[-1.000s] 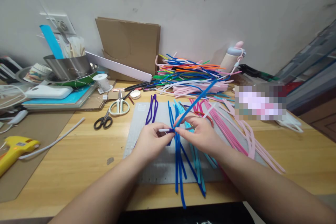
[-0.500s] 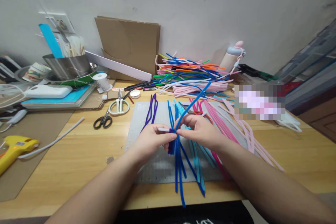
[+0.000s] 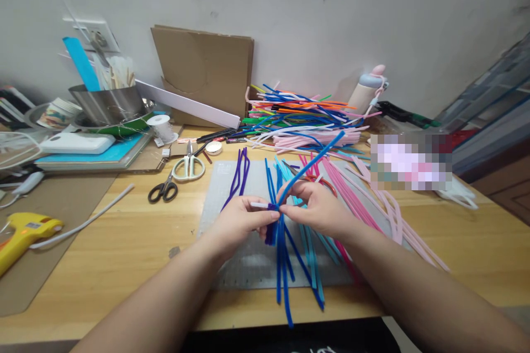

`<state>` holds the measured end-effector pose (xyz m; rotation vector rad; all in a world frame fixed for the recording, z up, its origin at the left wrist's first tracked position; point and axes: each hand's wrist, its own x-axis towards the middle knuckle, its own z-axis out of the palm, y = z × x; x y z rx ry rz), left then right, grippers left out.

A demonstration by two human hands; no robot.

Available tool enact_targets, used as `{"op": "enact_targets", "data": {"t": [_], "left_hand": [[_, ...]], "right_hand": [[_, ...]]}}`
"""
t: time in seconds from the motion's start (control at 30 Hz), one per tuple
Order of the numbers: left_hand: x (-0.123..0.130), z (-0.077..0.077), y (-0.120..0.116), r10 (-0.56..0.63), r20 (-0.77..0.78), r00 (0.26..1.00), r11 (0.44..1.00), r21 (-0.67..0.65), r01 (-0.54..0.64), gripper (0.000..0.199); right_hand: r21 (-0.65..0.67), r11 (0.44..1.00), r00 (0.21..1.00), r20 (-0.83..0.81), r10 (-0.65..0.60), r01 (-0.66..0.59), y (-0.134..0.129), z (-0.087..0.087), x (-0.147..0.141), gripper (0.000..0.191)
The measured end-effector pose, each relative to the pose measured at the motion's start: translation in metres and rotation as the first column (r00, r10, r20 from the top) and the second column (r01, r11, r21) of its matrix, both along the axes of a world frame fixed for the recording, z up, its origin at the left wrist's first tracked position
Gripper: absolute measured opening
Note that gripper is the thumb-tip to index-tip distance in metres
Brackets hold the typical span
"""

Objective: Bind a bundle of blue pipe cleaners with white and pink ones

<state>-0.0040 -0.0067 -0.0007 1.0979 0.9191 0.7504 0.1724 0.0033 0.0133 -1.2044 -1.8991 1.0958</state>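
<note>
The left hand (image 3: 242, 219) is closed in a pinch, thumb against fingers, on a thin white stick (image 3: 259, 206) with a dark purple wrapped band (image 3: 272, 207) at its inner end. The right hand (image 3: 318, 209) is likewise pinched, thumb and forefinger together on a long bright blue fuzzy pipe cleaner (image 3: 311, 165), which slants up and to the right from the fingertips. The two grips almost meet at the purple band, above the middle of a grey rectangular cutting mat (image 3: 244, 270); whether the blue strand is wound around the stick there is too small to tell.

Beneath and between the hands, loose dark blue pipe cleaners (image 3: 285, 270) run toward the near edge of the mat and past it. Light blue strands (image 3: 310, 253) lie just to their right, then deep pink ones (image 3: 354, 196) and pale pink ones (image 3: 398, 218). Purple strands (image 3: 238, 176) lie beyond the left hand.

Left of the mat, on the light wooden table (image 3: 157, 242), sit white-handled scissors (image 3: 189, 168) and black-handled scissors (image 3: 163, 191), near each other. Farther left is a yellow glue gun (image 3: 31, 231). Behind the mat, a heap of multicoloured pipe cleaners (image 3: 306, 116) lies beside upright brown cardboard sheets (image 3: 202, 74).
</note>
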Motion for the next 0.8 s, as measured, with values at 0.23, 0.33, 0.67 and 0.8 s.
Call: {"op": "enact_targets", "data": {"t": [0.23, 0.33, 0.67, 0.8], "left_hand": [[-0.001, -0.004, 0.003, -0.035, 0.025, 0.999, 0.999, -0.012, 0.035, 0.013], [-0.002, -0.003, 0.004, -0.019, 0.005, 1.0, 1.0, 0.018, 0.019, 0.013], [0.002, 0.004, -0.001, 0.161, -0.304, 0.939, 0.906, 0.422, -0.018, 0.011], [0.001, 0.0, -0.002, 0.149, -0.339, 0.929, 0.888, 0.459, 0.025, 0.012]], "right_hand": [[0.413, 0.91, 0.994, 0.111, -0.018, -0.029, -0.004, 0.001, -0.001, 0.006], [0.525, 0.84, 0.982, 0.182, 0.049, -0.14, -0.003, 0.003, 0.003, 0.01], [-0.162, 0.964, 0.974, -0.11, 0.196, -0.212, 0.008, 0.01, 0.012, 0.016], [-0.228, 0.944, 0.97, -0.104, 0.22, -0.239, 0.007, 0.009, 0.012, 0.017]]}}
